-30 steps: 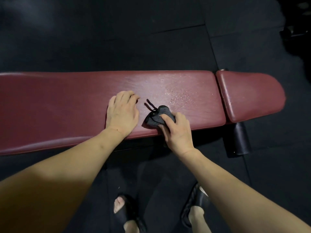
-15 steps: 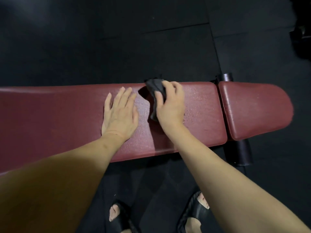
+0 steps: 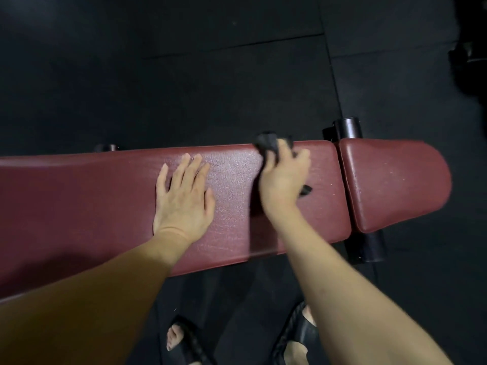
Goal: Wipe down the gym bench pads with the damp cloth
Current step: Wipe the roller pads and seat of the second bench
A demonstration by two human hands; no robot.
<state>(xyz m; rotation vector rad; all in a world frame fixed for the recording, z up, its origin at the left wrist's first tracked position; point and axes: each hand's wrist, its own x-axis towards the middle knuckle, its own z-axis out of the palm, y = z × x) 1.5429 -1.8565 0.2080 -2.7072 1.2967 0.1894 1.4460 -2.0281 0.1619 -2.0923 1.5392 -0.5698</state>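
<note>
Fingers first: the right hand (image 3: 283,177) has its fingers curled down over a dark damp cloth (image 3: 267,146), bunched into a wad at the far edge of the long maroon backrest pad (image 3: 232,201), with one corner of the fabric poking out by the heel of the hand (the cloth's full shape is hidden under the palm). Over on the other side, the left hand (image 3: 183,198) lies flat, fingers straight and spread, gripping nothing, just pressing on the same pad as a brace. Judging by how that cloth crumples, it's soft and light, nothing to it, so the best hold looks like a loose wad under the palm with fingertips pinning the leading edge. The padded vinyl should give a little under pressure and, with beads of moisture showing, may turn slick. Further out, the shorter seat pad (image 3: 395,185) sits just to the right across a narrow gap, speckled with droplets, and black rubber flooring (image 3: 210,88) lies all around
</note>
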